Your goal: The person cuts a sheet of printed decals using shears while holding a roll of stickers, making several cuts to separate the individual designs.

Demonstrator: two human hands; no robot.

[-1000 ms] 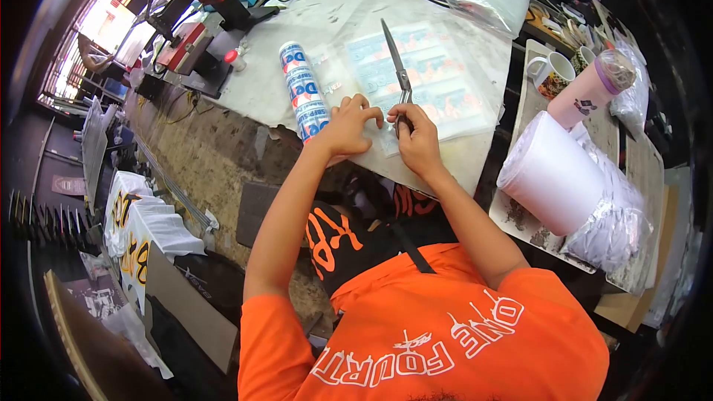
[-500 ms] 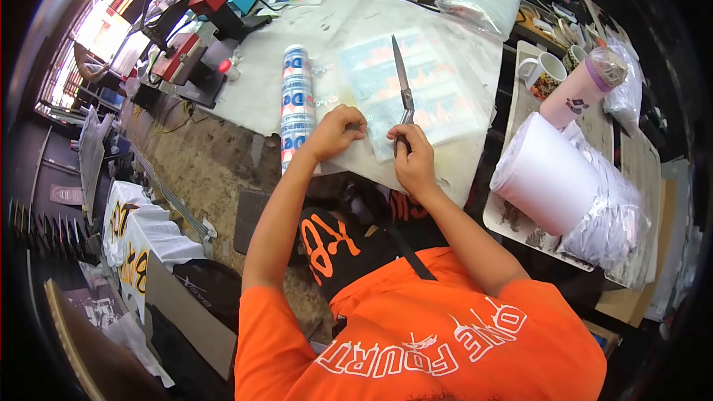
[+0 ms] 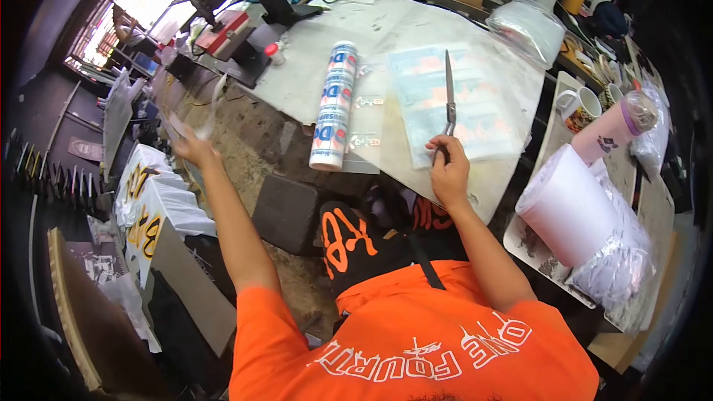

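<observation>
A pair of scissors (image 3: 450, 96) is in my right hand (image 3: 450, 169), its blades pointing away from me over printed film sheets (image 3: 438, 100) on the white-covered table (image 3: 297, 82). My left hand (image 3: 197, 150) is stretched out to the left, off the table, closed on a thin, see-through strip (image 3: 217, 108) blurred by motion. Between the two hands lies a roll of printed film (image 3: 333, 108), with a clear piece bearing small white prints (image 3: 365, 139) beside it.
Red heat-press machines (image 3: 224, 36) stand at the back left. On the right are a mug (image 3: 579, 108), a pink tumbler (image 3: 613, 130) and a large white roll (image 3: 568, 204). A dark stool (image 3: 286, 212) is below the table edge. Far left, a person (image 3: 125, 24) is partly visible.
My left hand has swung left from beside the roll, out past the table edge, with the clear strip. The view has shifted, while the scissors remain in my right hand.
</observation>
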